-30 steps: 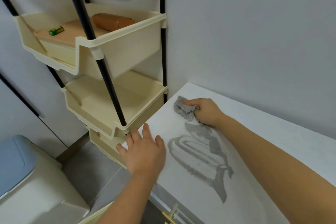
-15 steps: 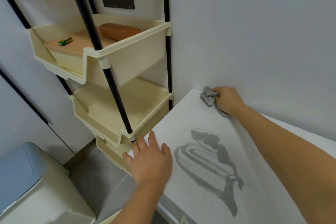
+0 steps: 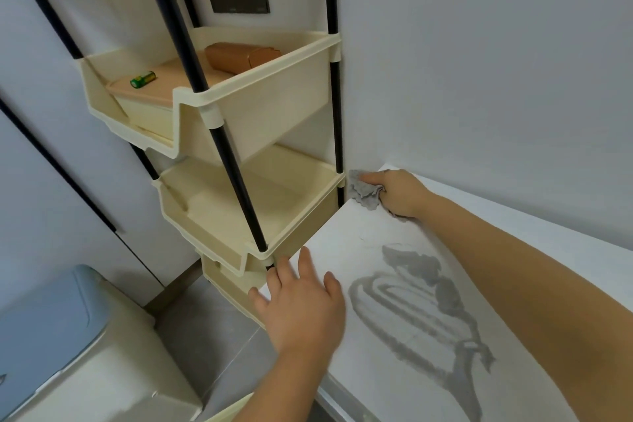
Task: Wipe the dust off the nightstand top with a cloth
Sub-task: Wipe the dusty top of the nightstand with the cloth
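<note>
The white nightstand top (image 3: 370, 233) fills the lower right, with a patch of grey smeared streaks (image 3: 414, 298) across its middle. My right hand (image 3: 400, 192) grips a crumpled grey cloth (image 3: 363, 192) at the top's far left corner, close to the wall and the rack's pole. The cloth bulges out past my fingers toward the rack. My left hand (image 3: 305, 301) rests flat with spread fingers on the near left corner of the top.
A cream plastic rack (image 3: 260, 120) with black poles stands tight against the nightstand's left side. Its upper tray holds a brown case (image 3: 239, 56) and a green battery (image 3: 143, 79). A bin with a blue lid (image 3: 44, 319) sits at lower left.
My right hand has slid the cloth from the middle of the top to the far left corner by the wall. My left hand has stayed on the near corner.
</note>
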